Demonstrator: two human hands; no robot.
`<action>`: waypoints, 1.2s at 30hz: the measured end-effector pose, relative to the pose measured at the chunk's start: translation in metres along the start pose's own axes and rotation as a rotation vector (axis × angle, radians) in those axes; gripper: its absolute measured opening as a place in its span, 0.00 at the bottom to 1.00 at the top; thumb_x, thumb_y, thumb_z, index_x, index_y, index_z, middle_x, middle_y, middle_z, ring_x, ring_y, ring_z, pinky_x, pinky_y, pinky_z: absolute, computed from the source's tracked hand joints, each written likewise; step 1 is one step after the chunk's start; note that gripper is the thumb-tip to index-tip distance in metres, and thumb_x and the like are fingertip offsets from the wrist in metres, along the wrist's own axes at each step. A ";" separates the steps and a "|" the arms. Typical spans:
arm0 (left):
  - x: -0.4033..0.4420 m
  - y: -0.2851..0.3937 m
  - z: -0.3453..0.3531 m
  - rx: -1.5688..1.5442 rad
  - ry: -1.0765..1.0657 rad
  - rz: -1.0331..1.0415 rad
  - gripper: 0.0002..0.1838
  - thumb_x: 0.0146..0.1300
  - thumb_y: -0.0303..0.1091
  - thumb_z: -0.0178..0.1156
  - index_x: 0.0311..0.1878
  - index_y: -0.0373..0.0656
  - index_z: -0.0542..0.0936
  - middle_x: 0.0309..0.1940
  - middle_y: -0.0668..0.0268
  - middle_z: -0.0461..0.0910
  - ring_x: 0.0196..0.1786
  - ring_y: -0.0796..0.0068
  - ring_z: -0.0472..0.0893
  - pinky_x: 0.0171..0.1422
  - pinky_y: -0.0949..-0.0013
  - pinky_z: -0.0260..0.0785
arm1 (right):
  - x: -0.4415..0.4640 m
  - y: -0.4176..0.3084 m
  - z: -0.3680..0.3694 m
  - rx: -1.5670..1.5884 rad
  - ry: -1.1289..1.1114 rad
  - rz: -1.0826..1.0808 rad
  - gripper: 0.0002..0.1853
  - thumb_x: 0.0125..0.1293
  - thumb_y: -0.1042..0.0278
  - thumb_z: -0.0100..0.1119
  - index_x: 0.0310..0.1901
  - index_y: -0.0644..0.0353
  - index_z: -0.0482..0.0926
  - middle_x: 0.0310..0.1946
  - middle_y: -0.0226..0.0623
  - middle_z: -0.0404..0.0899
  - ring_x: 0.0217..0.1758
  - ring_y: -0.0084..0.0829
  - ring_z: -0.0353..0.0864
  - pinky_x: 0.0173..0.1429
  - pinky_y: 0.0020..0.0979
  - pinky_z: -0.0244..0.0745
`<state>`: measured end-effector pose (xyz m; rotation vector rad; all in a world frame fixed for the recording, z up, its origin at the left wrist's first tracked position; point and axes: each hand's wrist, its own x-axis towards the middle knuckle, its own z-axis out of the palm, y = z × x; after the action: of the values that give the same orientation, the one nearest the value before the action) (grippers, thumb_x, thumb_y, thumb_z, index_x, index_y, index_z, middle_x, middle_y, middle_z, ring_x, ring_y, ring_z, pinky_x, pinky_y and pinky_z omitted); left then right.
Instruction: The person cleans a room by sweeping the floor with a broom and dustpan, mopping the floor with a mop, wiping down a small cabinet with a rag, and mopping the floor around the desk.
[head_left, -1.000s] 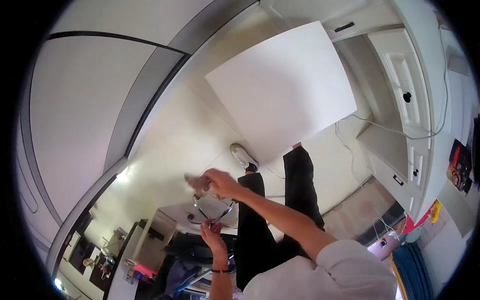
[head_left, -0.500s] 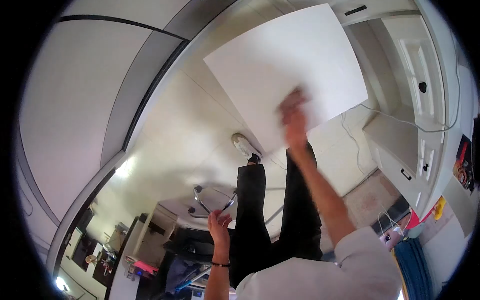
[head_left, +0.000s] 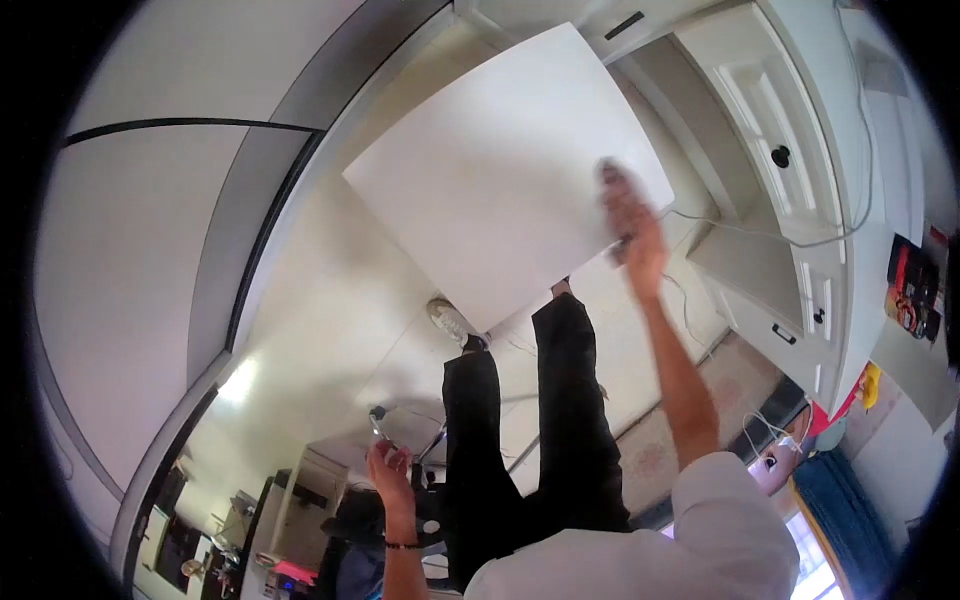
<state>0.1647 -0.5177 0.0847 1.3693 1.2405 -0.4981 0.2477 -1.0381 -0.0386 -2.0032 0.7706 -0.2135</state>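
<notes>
My right hand (head_left: 645, 245) is blurred by motion over the right edge of a large white board (head_left: 510, 160). Its fingers are closed on a crumpled brownish cloth (head_left: 618, 195), whose outline is smeared. The board lies low in front of my legs, one corner reaching over my shoe (head_left: 447, 318). At the lower left, my left hand (head_left: 388, 468) is raised beside the chrome legs of a chair, its fingers loosely bent and apart, with nothing visible in them. A dark bracelet is on that wrist.
White drawers with black knobs (head_left: 800, 185) stand on the right, with a thin cable (head_left: 790, 243) running along them. Large pale panels (head_left: 160, 230) line the left side. A dark chair (head_left: 365, 515) and a cluttered shelf are at the lower left. A blue curtain (head_left: 850, 500) hangs at the lower right.
My right hand has swung from beside my left hand out over the board, then to its right edge with the cloth. My left hand stays low. The view has shifted.
</notes>
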 end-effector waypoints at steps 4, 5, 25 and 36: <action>-0.012 -0.006 0.035 0.013 -0.054 0.031 0.17 0.66 0.47 0.47 0.44 0.42 0.72 0.40 0.65 0.70 0.38 0.67 0.76 0.41 0.65 0.69 | 0.061 0.060 -0.032 -0.448 0.264 -0.288 0.23 0.58 0.76 0.39 0.58 0.69 0.64 0.61 0.52 0.61 0.63 0.50 0.62 0.66 0.34 0.56; -0.016 -0.006 0.044 0.019 -0.035 0.003 0.17 0.66 0.47 0.47 0.45 0.42 0.72 0.40 0.65 0.70 0.39 0.67 0.76 0.42 0.65 0.70 | 0.055 0.065 -0.014 -0.462 0.338 -0.301 0.24 0.58 0.76 0.40 0.58 0.69 0.64 0.62 0.52 0.60 0.65 0.50 0.58 0.68 0.35 0.52; -0.045 0.021 0.102 -0.001 0.062 0.004 0.16 0.67 0.45 0.44 0.45 0.41 0.69 0.40 0.64 0.70 0.35 0.70 0.77 0.41 0.67 0.70 | 0.029 -0.042 0.024 -0.459 -0.070 -0.370 0.22 0.54 0.76 0.49 0.53 0.67 0.63 0.54 0.50 0.62 0.57 0.48 0.62 0.61 0.46 0.56; -0.057 0.004 0.120 -0.076 0.147 -0.040 0.16 0.68 0.44 0.42 0.46 0.40 0.69 0.43 0.63 0.70 0.37 0.68 0.78 0.39 0.69 0.73 | 0.302 -0.066 0.138 -0.721 0.212 -0.650 0.28 0.52 0.69 0.52 0.56 0.70 0.62 0.58 0.57 0.59 0.61 0.54 0.56 0.64 0.51 0.50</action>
<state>0.1917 -0.6467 0.1060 1.3377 1.3944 -0.3794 0.5744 -1.0957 -0.1046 -2.9198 0.2996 -0.5955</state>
